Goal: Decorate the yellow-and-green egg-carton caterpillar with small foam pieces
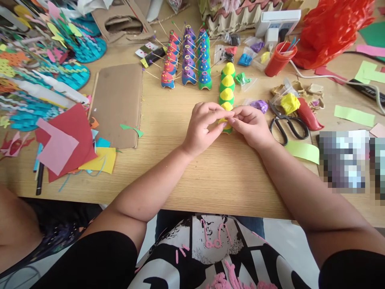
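**Q:** Where does the yellow-and-green strip [226,95] stand?

**A:** On the counter [210,176], ahead of the person. Its near end sits under and between the fingertips; the rest extends beyond them.

**Q:** How does its long axis run?

**A:** Almost straight away from the body, crosswise to a line joining the two hands. The left hand [203,124] flanks the near end on one side, the right hand [254,126] on the other. Neither is plainly nearer.

**Q:** Specify the state of the hands.

**A:** Together at the fingertips, over the near bumps. (Whether anything is pinched there cannot be told; the fingers cover the spot.)

**Q:** Describe the surface.

**A:** Flat and wood-grained, reaching the near edge between the forearms [150,186].

**Q:** Describe the room on each side.

**A:** Left side: a cardboard sheet [117,104] lies well apart from the left hand, with red paper [86,134] by its left edge. Right side: scissors [280,117] lie near the right hand, and a purple packet [261,106] lies just beyond it. Far side: three decorated strips [189,56] stand to the left of the strip's far end, roughly parallel with it; a red cup [278,62] stands to the right.
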Available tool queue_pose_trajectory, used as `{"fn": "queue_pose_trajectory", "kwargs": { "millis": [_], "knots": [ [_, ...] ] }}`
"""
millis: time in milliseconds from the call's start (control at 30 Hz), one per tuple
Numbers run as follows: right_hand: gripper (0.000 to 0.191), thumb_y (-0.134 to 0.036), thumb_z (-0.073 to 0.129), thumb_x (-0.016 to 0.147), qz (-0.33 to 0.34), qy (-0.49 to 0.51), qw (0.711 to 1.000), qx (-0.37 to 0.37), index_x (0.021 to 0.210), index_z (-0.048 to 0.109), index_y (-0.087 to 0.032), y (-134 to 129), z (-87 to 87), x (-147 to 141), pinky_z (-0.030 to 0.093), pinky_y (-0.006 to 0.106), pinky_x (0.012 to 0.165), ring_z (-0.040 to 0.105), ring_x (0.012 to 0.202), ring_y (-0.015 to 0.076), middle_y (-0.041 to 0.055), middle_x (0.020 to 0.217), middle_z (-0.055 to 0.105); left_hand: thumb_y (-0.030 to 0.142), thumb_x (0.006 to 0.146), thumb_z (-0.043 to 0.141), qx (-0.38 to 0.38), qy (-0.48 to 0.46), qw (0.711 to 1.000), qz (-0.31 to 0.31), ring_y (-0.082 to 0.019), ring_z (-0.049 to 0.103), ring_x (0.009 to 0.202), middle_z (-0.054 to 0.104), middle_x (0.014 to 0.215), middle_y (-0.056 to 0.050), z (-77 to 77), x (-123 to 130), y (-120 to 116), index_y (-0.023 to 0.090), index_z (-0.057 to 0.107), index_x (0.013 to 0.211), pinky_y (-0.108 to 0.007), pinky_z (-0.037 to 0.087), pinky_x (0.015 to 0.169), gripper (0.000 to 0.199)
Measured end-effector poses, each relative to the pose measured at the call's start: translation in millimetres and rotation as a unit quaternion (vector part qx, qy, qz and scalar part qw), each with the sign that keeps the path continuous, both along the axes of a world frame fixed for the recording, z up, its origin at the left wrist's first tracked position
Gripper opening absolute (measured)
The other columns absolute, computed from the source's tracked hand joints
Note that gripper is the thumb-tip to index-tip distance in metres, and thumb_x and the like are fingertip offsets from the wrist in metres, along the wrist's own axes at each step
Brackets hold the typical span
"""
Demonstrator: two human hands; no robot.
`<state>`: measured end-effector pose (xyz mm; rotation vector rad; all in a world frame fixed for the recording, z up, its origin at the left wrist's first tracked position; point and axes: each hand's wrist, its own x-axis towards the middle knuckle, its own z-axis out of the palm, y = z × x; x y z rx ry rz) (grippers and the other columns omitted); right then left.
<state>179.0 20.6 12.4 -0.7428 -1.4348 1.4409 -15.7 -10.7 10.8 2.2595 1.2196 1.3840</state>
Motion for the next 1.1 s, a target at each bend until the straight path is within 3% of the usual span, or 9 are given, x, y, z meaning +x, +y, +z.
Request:
{"fn": "queue_pose_trajectory", "kwargs": {
  "millis": [267,533,800,933,1100],
  "knots": [
    [0.045,-0.054,0.102,0.067,0.008,-0.01,1.0,-0.008,0.088,0.08,-0.02,-0.8,0.5,3.9,0.041,0.021,0.048,0.047,0.052,0.0062,-0.0064,0.06,0.06,0.025,0.099,0.074,0.005,-0.013,1.0,0.003,-0.023,0.068,0.111,0.077,0.11,-0.001,-0.4,-0.3,1.5,0.036,0.083,0.109,-0.043,0.053,0.106,0.017],
    [0.045,-0.059,0.097,0.07,-0.021,-0.045,0.999,0.005,0.084,0.083,-0.019,-1.0,3.8,3.8,0.058,0.026,0.064,0.067,0.066,0.0124,0.0025,0.076,0.079,0.025,0.098,0.078,0.013,-0.048,0.999,0.006,-0.021,0.07,0.109,0.077,0.106,-0.001,-0.3,0.9,0.9,0.033,0.082,0.105,-0.04,0.054,0.104,0.012],
    [0.044,-0.06,0.092,0.078,0.001,-0.036,0.999,0.015,0.087,0.085,-0.017,-2.9,5.5,6.0,0.053,0.024,0.061,0.064,0.065,0.011,0.0013,0.071,0.074,0.033,0.101,0.078,0.072,-0.061,0.995,0.013,-0.016,0.073,0.102,0.077,0.1,0.001,-2.4,2.4,2.3,0.029,0.081,0.103,-0.035,0.057,0.099,0.005],
    [0.04,-0.054,0.095,0.077,-0.004,0.004,1.0,0.006,0.081,0.081,-0.017,-1.9,3.7,3.5,0.051,0.022,0.06,0.058,0.061,0.0075,-0.0011,0.067,0.069,0.031,0.1,0.079,0.072,-0.076,0.994,0.013,-0.015,0.072,0.103,0.076,0.101,0.0,-4.7,2.4,3.3,0.027,0.081,0.103,-0.033,0.058,0.099,0.005],
    [0.045,-0.058,0.095,0.076,-0.004,0.006,1.0,0.007,0.076,0.076,-0.017,-1.8,6.0,1.1,0.047,0.022,0.054,0.052,0.055,0.0074,-0.0034,0.059,0.061,0.034,0.102,0.077,0.065,-0.059,0.996,0.01,-0.016,0.073,0.106,0.076,0.104,-0.001,-4.4,0.7,3.2,0.028,0.079,0.112,-0.034,0.058,0.101,0.012]
  ]
}}
